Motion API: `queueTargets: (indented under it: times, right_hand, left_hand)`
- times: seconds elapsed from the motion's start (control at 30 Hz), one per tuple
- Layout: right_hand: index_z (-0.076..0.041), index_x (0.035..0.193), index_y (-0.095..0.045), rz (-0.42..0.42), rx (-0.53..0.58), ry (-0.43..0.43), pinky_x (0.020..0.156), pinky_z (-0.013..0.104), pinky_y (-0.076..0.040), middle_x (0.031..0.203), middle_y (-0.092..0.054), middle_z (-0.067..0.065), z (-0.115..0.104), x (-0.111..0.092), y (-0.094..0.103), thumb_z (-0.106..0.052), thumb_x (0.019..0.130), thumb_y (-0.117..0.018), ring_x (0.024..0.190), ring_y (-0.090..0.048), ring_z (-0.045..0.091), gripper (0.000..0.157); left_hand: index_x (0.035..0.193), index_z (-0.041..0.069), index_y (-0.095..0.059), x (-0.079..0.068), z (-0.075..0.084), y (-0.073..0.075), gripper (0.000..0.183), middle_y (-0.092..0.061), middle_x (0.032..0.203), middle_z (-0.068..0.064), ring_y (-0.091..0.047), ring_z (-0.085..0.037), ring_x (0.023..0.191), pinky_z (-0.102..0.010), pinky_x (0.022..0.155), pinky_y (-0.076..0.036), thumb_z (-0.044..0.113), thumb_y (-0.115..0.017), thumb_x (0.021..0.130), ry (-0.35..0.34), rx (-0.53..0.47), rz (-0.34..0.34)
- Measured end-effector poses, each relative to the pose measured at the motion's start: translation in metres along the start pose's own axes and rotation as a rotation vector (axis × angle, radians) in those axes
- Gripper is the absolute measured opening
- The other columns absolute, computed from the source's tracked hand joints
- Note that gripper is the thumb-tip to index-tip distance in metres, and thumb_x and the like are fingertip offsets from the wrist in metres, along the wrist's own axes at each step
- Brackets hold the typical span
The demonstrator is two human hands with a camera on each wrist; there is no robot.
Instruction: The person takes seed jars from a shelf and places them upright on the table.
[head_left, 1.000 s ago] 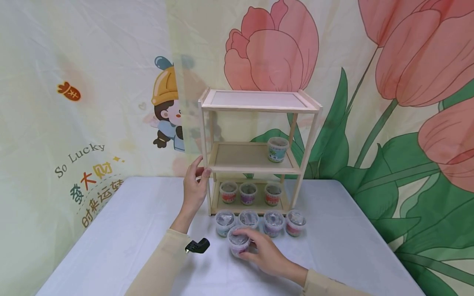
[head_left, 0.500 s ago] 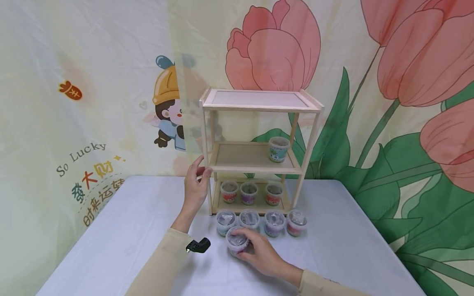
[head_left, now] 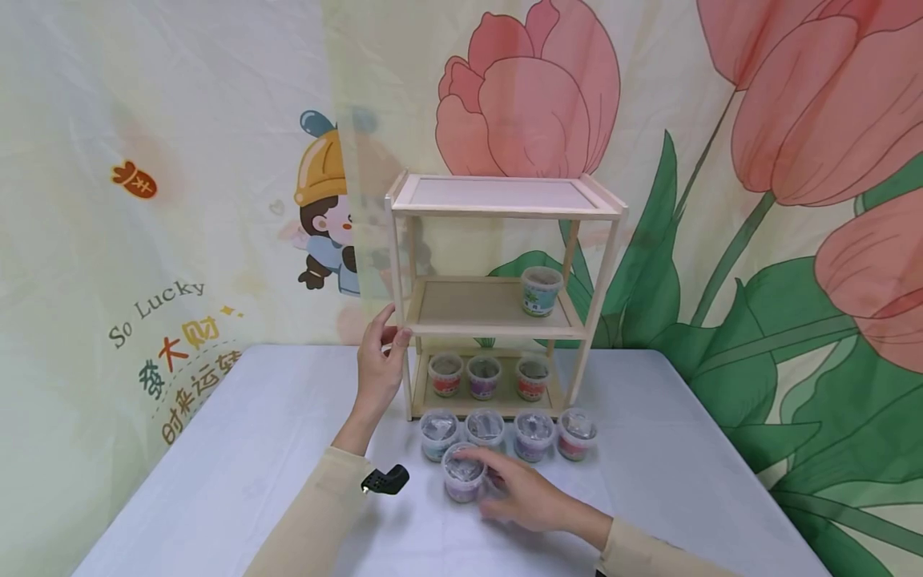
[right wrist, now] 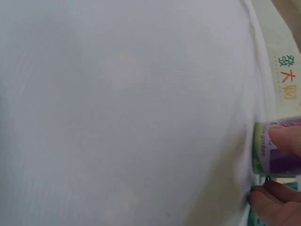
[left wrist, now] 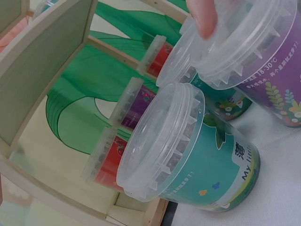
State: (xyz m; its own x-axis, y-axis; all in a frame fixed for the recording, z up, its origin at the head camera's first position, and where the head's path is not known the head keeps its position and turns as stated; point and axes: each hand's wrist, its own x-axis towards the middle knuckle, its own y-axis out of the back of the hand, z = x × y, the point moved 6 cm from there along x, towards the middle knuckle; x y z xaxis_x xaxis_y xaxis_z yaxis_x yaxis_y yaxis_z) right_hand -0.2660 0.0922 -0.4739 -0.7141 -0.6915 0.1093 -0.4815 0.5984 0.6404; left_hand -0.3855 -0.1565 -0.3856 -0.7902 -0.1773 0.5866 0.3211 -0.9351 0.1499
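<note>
My left hand (head_left: 380, 361) holds the left post of a small wooden shelf rack (head_left: 497, 331), thumb in front and fingers at the side. My right hand (head_left: 530, 493) is beside a purple-labelled plastic cup (head_left: 464, 479) with a clear lid, which stands on the table in front of the others. One finger reaches over its lid, and the thumb stands away from its side. In the left wrist view that fingertip (left wrist: 204, 21) is right at the lid of the purple cup (left wrist: 277, 80), near a teal cup (left wrist: 211, 165).
Several lidded cups stand in a row before the rack, from a teal one (head_left: 438, 437) to a red one (head_left: 576, 437). On the bottom shelf are three cups, including a purple one (head_left: 483, 378). A teal cup (head_left: 541, 292) sits on the middle shelf. White cloth (head_left: 671, 481) covers the table.
My right hand has loosened from the purple cup, its thumb moving off to the right, and the cup now stands upright. My left hand stays at the post.
</note>
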Motion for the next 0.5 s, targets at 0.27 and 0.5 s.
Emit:
queueTargets:
  times: [0.27,0.5]
  right_hand:
    - [-0.014,0.156,-0.051,-0.013,0.037,-0.025,0.107,0.049,-0.052,0.153,-0.056,0.013,-0.006,-0.017,0.032,-0.005,0.096,-0.079,0.133,-0.060,0.041,0.066]
    - [-0.005,0.148,-0.054,0.128,-0.027,0.003,0.101,0.049,-0.056,0.142,-0.061,0.022,-0.028,-0.022,0.085,-0.006,0.099,-0.075,0.121,-0.066,0.043,0.054]
  left_hand:
    - [0.158,0.018,-0.050,0.000,0.000,0.000,0.052,-0.062,0.121,-0.016,-0.062,-0.027,0.109,-0.051,0.092,-0.053,0.026,-0.064,0.108,-0.005,-0.007,0.001]
    - [0.158,0.019,-0.049,0.000,0.000,0.000,0.053,-0.062,0.122,-0.015,-0.062,-0.025,0.110,-0.047,0.092,-0.053,0.027,-0.065,0.108,0.000,0.005,0.004]
